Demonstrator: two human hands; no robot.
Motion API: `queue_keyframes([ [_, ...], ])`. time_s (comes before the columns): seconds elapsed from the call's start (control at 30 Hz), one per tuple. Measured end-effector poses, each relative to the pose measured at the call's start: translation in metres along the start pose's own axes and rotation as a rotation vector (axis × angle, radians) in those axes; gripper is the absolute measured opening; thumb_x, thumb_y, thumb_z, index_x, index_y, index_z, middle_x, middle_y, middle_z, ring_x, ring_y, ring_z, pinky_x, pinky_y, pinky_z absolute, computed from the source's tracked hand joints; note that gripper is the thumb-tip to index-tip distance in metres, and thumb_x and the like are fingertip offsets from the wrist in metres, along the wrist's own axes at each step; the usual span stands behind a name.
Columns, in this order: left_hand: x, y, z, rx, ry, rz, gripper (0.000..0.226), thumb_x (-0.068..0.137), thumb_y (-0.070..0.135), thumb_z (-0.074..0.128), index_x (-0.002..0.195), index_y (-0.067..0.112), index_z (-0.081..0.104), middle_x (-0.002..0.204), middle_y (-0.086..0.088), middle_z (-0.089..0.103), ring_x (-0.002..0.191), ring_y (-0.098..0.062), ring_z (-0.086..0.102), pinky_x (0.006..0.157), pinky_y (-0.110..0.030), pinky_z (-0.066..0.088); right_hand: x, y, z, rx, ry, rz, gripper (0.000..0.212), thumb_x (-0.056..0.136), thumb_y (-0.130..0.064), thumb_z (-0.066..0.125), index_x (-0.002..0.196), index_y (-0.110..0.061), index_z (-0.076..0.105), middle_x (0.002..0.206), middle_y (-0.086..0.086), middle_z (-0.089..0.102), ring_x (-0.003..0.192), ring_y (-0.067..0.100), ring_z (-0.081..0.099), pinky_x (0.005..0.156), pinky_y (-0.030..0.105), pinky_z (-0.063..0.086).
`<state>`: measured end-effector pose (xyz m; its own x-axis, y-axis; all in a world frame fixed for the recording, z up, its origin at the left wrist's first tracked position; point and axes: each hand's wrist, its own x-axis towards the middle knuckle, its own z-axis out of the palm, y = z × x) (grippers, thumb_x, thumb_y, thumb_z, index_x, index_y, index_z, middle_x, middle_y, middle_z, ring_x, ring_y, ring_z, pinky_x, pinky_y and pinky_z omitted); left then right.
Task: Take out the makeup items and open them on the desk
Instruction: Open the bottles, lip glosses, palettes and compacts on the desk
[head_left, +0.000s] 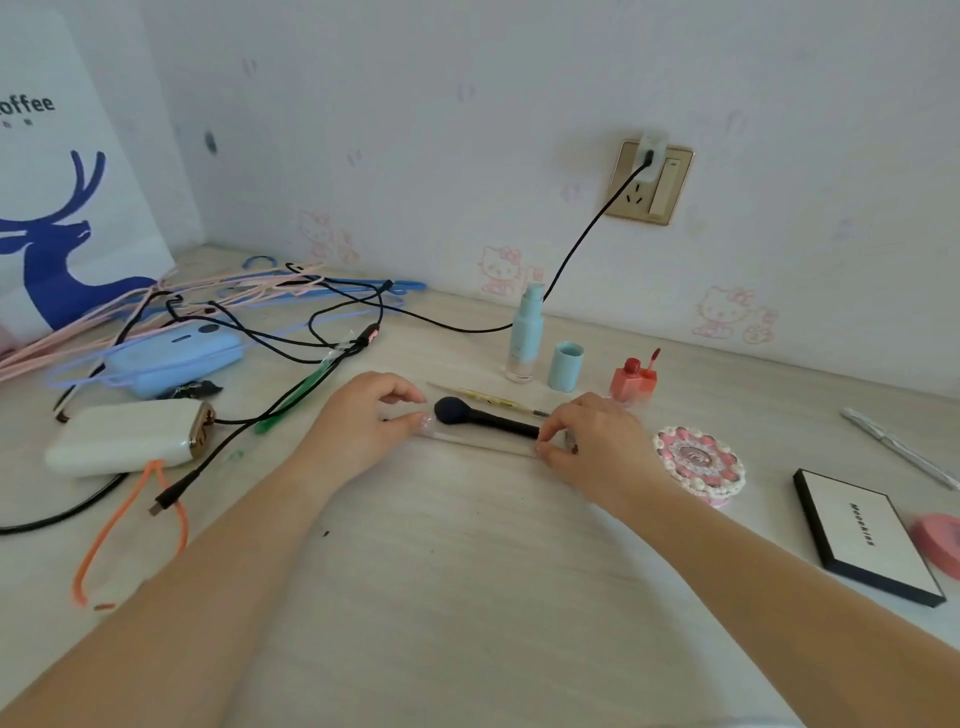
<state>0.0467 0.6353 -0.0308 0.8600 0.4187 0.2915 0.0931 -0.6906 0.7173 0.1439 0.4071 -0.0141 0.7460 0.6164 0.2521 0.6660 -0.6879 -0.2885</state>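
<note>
Left hand curled at the bulb end of a black makeup brush, fingertips pinching the clear sleeve lying beside it. Right hand at the handle end, fingers curled, pinching the brush handle and the sleeve's other end. Brush lies flat on the desk, between both hands.

Just behind the brush: thin yellow pencil. Farther back, pale blue bottle upright, its cap standing beside it; red lip gloss to the right, wand out and resting on it. Right of right hand: round pink compact, then black-edged white palette, silver pen.

Left side: white power bank, blue device, tangled black cables, orange cord.
</note>
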Motion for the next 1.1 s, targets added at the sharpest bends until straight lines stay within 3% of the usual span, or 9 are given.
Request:
queue_keyframes([
  [0.17, -0.002, 0.05, 0.006, -0.204, 0.033, 0.146, 0.017, 0.08, 0.019, 0.072, 0.082, 0.033, 0.063, 0.094, 0.013, 0.066, 0.087, 0.005, 0.057, 0.081, -0.013, 0.04, -0.015, 0.023, -0.028, 0.08, 0.165, 0.005, 0.011, 0.085, -0.03, 0.065, 0.089, -0.02, 0.066, 0.094, -0.007, 0.058, 0.094, 0.015, 0.051, 0.077, 0.024, 0.034],
  [0.27, 0.003, 0.099, 0.035, -0.288, -0.114, 0.245, 0.019, 0.08, 0.017, 0.071, 0.08, 0.034, 0.063, 0.087, 0.018, 0.067, 0.082, 0.009, 0.058, 0.081, -0.012, 0.041, -0.035, 0.062, -0.058, 0.058, 0.245, 0.058, 0.006, 0.084, -0.026, 0.066, 0.086, -0.02, 0.066, 0.091, -0.008, 0.058, 0.091, 0.016, 0.052, 0.068, 0.022, 0.026],
  [0.33, 0.01, 0.131, 0.062, -0.324, -0.219, 0.303, 0.02, 0.079, 0.018, 0.072, 0.079, 0.036, 0.064, 0.083, 0.023, 0.067, 0.082, 0.01, 0.059, 0.082, -0.011, 0.043, -0.05, 0.095, -0.078, 0.085, 0.256, 0.149, 0.003, 0.086, -0.027, 0.065, 0.084, -0.025, 0.064, 0.091, -0.01, 0.055, 0.089, 0.013, 0.05, 0.068, 0.023, 0.028],
  [0.47, 0.031, 0.194, 0.124, -0.328, -0.375, 0.392, 0.012, 0.081, 0.018, 0.072, 0.083, 0.028, 0.065, 0.085, 0.016, 0.067, 0.084, 0.005, 0.061, 0.083, -0.012, 0.045, -0.081, 0.17, -0.106, 0.131, 0.337, 0.349, 0.013, 0.086, -0.031, 0.063, 0.076, -0.036, 0.057, 0.092, -0.014, 0.055, 0.079, 0.006, 0.051, 0.069, 0.027, 0.033],
  [0.63, 0.058, 0.246, 0.202, -0.211, -0.504, 0.448, 0.006, 0.084, 0.022, 0.068, 0.089, 0.019, 0.069, 0.086, 0.015, 0.066, 0.09, -0.006, 0.063, 0.087, -0.022, 0.047, -0.109, 0.245, -0.13, 0.108, 0.389, 0.523, 0.014, 0.085, -0.022, 0.065, 0.08, -0.034, 0.06, 0.091, -0.01, 0.056, 0.088, 0.01, 0.05, 0.068, 0.022, 0.03],
  [0.73, 0.071, 0.263, 0.24, -0.154, -0.524, 0.476, 0.006, 0.084, 0.02, 0.068, 0.09, 0.018, 0.069, 0.085, 0.013, 0.065, 0.089, -0.01, 0.061, 0.077, -0.01, 0.043, -0.119, 0.277, -0.137, 0.074, 0.371, 0.574, 0.009, 0.086, -0.027, 0.064, 0.085, -0.036, 0.063, 0.097, -0.009, 0.057, 0.092, 0.012, 0.053, 0.075, 0.025, 0.033],
  [0.8, 0.079, 0.269, 0.261, -0.042, -0.549, 0.514, 0.015, 0.085, 0.02, 0.067, 0.099, 0.017, 0.069, 0.096, 0.008, 0.066, 0.095, -0.009, 0.059, 0.072, -0.005, 0.038, -0.12, 0.29, -0.138, 0.046, 0.315, 0.607, 0.01, 0.087, -0.03, 0.063, 0.096, -0.032, 0.068, 0.102, -0.01, 0.055, 0.094, 0.011, 0.051, 0.076, 0.024, 0.033],
  [0.93, 0.093, 0.282, 0.297, 0.249, -0.603, 0.614, 0.034, 0.088, 0.026, 0.062, 0.121, 0.02, 0.06, 0.129, 0.002, 0.057, 0.122, -0.015, 0.049, 0.098, -0.024, 0.036, -0.112, 0.309, -0.135, 0.014, 0.211, 0.63, 0.027, 0.087, -0.035, 0.062, 0.112, -0.027, 0.066, 0.112, -0.006, 0.056, 0.104, 0.013, 0.055, 0.079, 0.023, 0.035],
  [1.1, 0.104, 0.292, 0.336, 0.389, -0.596, 0.652, 0.047, 0.087, 0.034, 0.062, 0.132, 0.024, 0.052, 0.136, -0.004, 0.05, 0.129, -0.024, 0.043, 0.107, -0.038, 0.034, -0.099, 0.316, -0.127, -0.011, 0.177, 0.594, 0.032, 0.087, -0.038, 0.061, 0.116, -0.027, 0.064, 0.113, -0.005, 0.058, 0.1, 0.013, 0.056, 0.078, 0.025, 0.039],
])
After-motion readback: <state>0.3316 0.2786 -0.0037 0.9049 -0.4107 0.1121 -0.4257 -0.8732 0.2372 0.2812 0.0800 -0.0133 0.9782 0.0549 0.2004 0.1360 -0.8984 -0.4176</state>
